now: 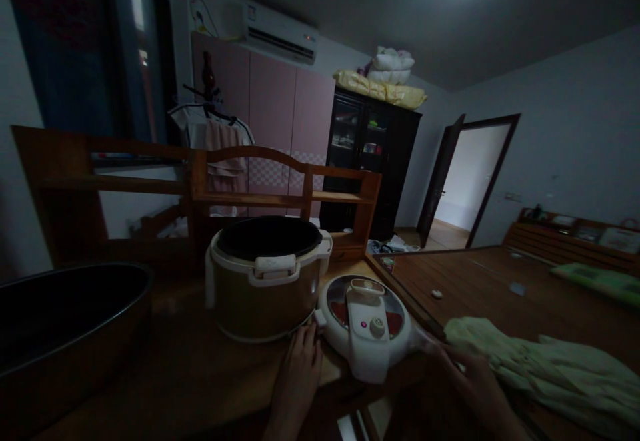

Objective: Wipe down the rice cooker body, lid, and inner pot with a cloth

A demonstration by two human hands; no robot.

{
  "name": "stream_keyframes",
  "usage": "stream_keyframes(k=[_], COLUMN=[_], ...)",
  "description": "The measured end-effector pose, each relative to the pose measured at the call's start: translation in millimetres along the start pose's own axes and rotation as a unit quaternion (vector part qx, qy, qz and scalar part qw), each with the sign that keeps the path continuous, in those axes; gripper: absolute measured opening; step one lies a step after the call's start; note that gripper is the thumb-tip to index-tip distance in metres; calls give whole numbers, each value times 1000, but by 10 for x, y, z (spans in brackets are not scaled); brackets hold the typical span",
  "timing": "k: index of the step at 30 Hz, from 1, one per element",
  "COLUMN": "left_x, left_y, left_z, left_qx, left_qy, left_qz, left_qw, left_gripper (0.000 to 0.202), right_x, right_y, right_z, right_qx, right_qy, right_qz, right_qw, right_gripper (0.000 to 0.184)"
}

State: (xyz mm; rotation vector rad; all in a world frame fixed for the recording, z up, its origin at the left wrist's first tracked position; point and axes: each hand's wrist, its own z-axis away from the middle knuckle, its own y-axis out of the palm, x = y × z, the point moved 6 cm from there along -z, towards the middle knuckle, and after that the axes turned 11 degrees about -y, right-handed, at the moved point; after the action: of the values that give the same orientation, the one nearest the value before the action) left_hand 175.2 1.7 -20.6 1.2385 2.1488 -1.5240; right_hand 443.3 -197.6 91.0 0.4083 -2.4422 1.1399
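A white pressure cooker lid (349, 348), with a dark glossy ring, a steam valve and a small pink-red dot on top, is at the front edge of the wooden desk. My left hand (299, 361) is at the lid's left lug, its fingers close together against that side; the thumb is hidden. My right hand (467, 371) grips the lug on the lid's right side, slightly blurred. Just behind and to the left stands the electric pressure cooker body (265, 301), uncovered, with a dark interior and white side handles.
A large dark round pot (115, 314) stands on the left of the wooden desk (220, 381). A wooden shelf rack (280, 198) rises behind the cooker. To the right is a brown bed surface (480, 281) with a crumpled pale green cloth (550, 368).
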Motion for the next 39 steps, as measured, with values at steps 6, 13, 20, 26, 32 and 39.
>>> stream_keyframes(k=[6, 13, 20, 26, 32, 39], left_x=[58, 123, -25, -103, -88, -9], left_y=[20, 76, 3, -50, -23, 76], left_z=[-23, -59, -67, -37, -43, -52], left_qx=[-3, 23, 61, 61, 57, 62], left_qy=[-1, -38, -20, -22, -21, -6], left_qz=[14, 53, 17, 4, 9, 2], left_qw=[1000, 998, 998, 998, 998, 998], left_gripper=[47, 51, 57, 56, 56, 56], right_x=[16, 262, 59, 88, 113, 66], right_y=[174, 1062, 1121, 1103, 1064, 1069], right_z=[-389, -611, -530, -516, -530, -545], right_qx=[-109, -50, -14, -19, -26, -54], right_qy=[3, -34, -17, -23, -28, -9], right_qz=[-6, -89, -137, -170, -173, -146], right_qw=[994, 994, 990, 985, 984, 988], right_gripper=[56, 49, 49, 45, 46, 48])
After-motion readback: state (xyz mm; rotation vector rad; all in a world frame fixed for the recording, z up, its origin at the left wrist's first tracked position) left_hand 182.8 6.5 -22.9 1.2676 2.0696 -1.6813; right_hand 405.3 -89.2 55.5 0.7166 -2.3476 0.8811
